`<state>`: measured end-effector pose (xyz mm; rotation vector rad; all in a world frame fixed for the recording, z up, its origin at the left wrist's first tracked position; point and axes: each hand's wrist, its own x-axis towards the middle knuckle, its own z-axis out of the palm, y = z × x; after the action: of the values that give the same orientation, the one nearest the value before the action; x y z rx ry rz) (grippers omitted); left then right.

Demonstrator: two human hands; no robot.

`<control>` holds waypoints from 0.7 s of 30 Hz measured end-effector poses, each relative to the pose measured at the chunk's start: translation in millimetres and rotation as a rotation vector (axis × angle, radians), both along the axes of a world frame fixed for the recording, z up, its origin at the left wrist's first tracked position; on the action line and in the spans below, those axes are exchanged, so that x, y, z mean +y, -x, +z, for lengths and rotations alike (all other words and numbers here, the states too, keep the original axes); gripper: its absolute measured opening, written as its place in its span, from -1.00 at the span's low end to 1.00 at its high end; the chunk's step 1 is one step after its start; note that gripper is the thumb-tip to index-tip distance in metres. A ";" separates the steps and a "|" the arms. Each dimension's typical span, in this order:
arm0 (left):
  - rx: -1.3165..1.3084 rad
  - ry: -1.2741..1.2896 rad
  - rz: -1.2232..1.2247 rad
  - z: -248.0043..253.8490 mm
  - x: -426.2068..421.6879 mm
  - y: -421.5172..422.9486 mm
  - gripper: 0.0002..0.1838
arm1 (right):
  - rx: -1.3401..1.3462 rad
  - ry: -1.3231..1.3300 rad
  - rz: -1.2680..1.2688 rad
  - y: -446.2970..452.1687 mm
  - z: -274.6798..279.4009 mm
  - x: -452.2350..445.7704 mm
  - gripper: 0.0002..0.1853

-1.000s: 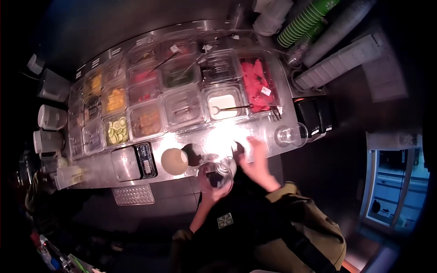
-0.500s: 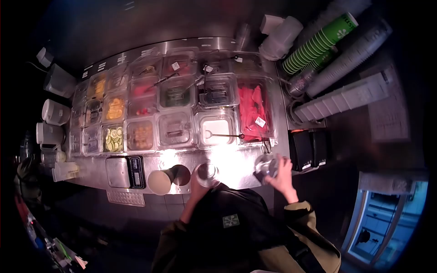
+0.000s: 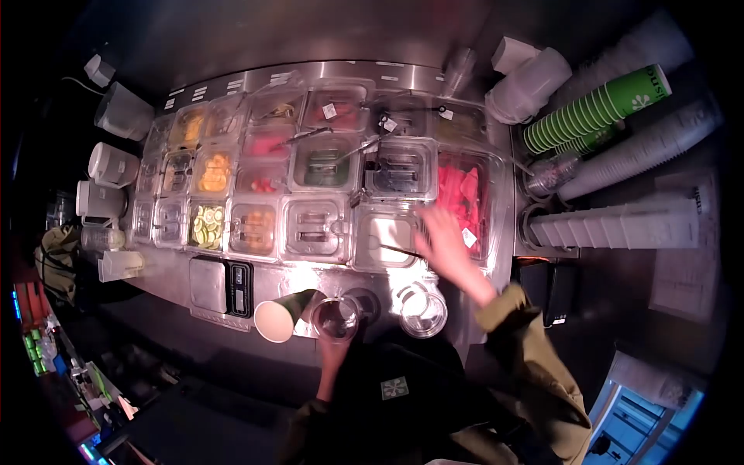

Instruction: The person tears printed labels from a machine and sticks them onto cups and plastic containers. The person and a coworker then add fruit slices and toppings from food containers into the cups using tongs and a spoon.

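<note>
My left hand [image 3: 333, 353] is closed around a clear plastic cup [image 3: 337, 319] at the counter's front edge. A paper cup [image 3: 275, 319] with a pale rim leans just left of it. To the right, another clear cup [image 3: 422, 310] stands on the counter with no hand on it. My right hand [image 3: 448, 246] is stretched over the right side of a tub of white contents [image 3: 387, 232], fingers extended and slightly blurred. Its fingers are close to the dark handle of a spoon [image 3: 399, 251] lying across that tub; whether they touch is unclear.
Lidded clear tubs [image 3: 314, 225] fill the counter in rows, including sliced cucumber or lime [image 3: 208, 226] and red pieces [image 3: 461, 194]. A digital scale [image 3: 221, 287] sits front left. Stacked green cups [image 3: 597, 108] and clear cups [image 3: 620, 226] project from the right. White canisters [image 3: 115, 164] stand at left.
My right hand has let go of a clear cup, which stands on the counter, and moved up to the white tub. My left hand keeps its cup. The camera view has shifted.
</note>
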<state>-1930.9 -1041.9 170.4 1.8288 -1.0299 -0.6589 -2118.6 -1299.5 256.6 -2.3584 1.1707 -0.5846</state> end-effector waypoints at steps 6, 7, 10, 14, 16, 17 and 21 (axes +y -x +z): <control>0.042 -0.011 0.070 -24.1 7.6 -11.5 -0.04 | 0.325 0.270 0.079 -48.6 -133.3 -139.6 -0.80; 0.036 -0.001 0.070 -27.7 9.0 -12.7 -0.03 | 0.395 0.218 0.075 -53.8 -131.6 -142.9 -0.84; 0.061 0.022 0.066 -36.9 12.1 -14.9 -0.02 | 0.348 0.314 0.163 -54.7 -129.4 -144.7 -0.87; 0.081 -0.025 0.061 -31.6 7.4 -11.5 -0.02 | 0.531 0.220 0.180 -45.5 -111.5 -142.5 -0.87; 0.097 -0.001 0.047 -29.2 2.5 -9.4 -0.02 | 0.681 0.105 0.140 -33.6 -89.5 -139.0 -0.87; 0.087 -0.013 0.029 -28.6 0.3 -9.5 -0.01 | 0.688 0.111 0.148 -25.2 -80.4 -140.0 -0.87; 0.135 -0.049 0.009 -21.3 -7.3 -6.8 -0.01 | 0.753 0.062 0.258 5.3 -53.8 -146.4 -0.87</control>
<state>-1924.1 -1049.2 149.1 1.8038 -0.9236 -0.7968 -2123.9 -1445.9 202.9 -2.8137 1.0897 0.4041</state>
